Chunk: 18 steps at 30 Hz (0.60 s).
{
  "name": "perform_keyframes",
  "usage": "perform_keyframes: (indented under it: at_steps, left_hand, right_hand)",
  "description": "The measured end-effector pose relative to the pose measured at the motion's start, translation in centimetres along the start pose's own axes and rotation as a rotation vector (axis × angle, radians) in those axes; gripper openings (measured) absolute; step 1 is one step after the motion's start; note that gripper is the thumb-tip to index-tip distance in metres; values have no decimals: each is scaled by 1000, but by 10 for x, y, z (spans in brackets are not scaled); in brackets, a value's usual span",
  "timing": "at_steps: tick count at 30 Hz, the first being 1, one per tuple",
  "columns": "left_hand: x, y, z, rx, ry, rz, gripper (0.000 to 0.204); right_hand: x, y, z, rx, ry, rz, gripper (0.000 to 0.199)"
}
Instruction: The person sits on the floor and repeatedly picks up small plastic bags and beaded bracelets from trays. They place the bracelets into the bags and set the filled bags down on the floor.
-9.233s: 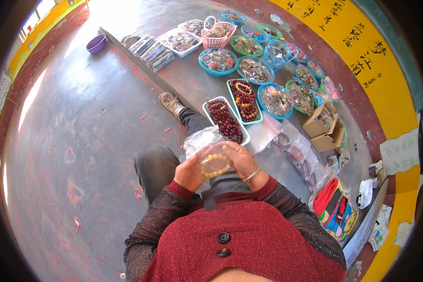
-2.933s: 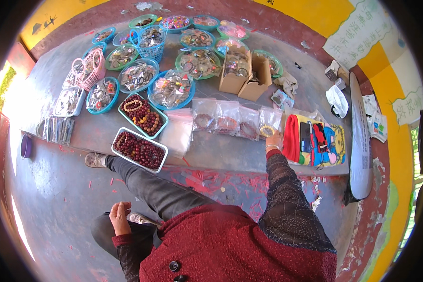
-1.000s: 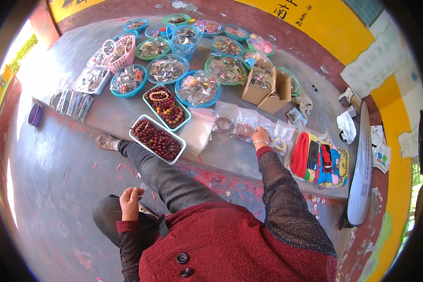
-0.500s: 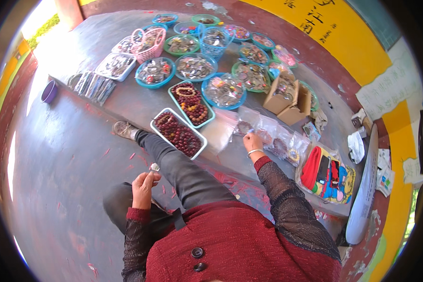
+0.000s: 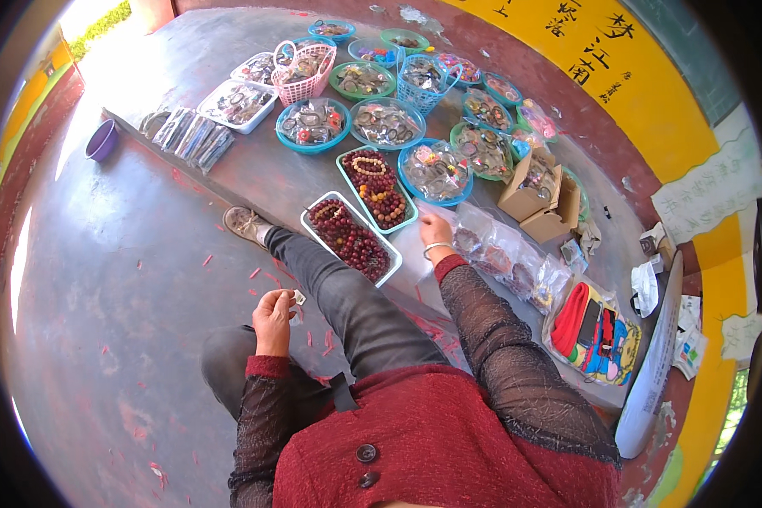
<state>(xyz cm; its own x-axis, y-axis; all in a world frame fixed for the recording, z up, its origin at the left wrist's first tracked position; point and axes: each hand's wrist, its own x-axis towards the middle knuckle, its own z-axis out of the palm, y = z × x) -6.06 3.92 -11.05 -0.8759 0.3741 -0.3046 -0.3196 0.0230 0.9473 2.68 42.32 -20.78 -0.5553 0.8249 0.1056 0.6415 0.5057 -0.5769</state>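
My left hand (image 5: 273, 323) is raised above my bent knee, thumb and fingers pinching a small pale, flat piece (image 5: 299, 297) whose kind I cannot make out. My right hand (image 5: 437, 231), with a silver bangle at the wrist, reaches forward to the clear plastic bags (image 5: 491, 245) on the raised ledge. Its fingers are closed at the bags' near left end; what they grip is hidden. Left of it, two white-rimmed trays hold dark red bead bracelets: the nearer heap (image 5: 347, 241) and the farther heap (image 5: 383, 190), which includes yellow and pale beads.
Several round baskets of bagged trinkets fill the ledge behind, including a blue basin (image 5: 406, 188) and a pink handled basket (image 5: 317, 85). Opened cardboard boxes (image 5: 559, 222) and a colourful folded cloth (image 5: 618, 351) lie right. A purple bowl (image 5: 102, 142) stands far left. My outstretched leg (image 5: 334, 292) runs beside the trays.
My right hand has moved left and a little away from me, along the plastic bags toward the bead trays. My left hand still pinches the small piece, now slightly higher. The view has shifted.
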Motion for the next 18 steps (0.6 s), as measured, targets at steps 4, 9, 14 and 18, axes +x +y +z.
perform_keyframes:
  at_steps: [4, 9, 14, 18]
  left_hand:
    - [5, 1, 4, 12, -62, 15, 16]
    - [6, -3, 13, 42, -131, 6, 16]
    - [5, -2, 18, 95, -127, -28, 15]
    - [8, -6, 20, 114, -135, -24, 16]
  right_hand:
    - [-12, 50, -7, -309, -173, 132, 24]
    - [-76, 44, 6, -373, -163, 0, 38]
    - [-114, 0, -3, -512, -200, -221, 42]
    - [-105, 21, 17, -600, -337, -173, 24]
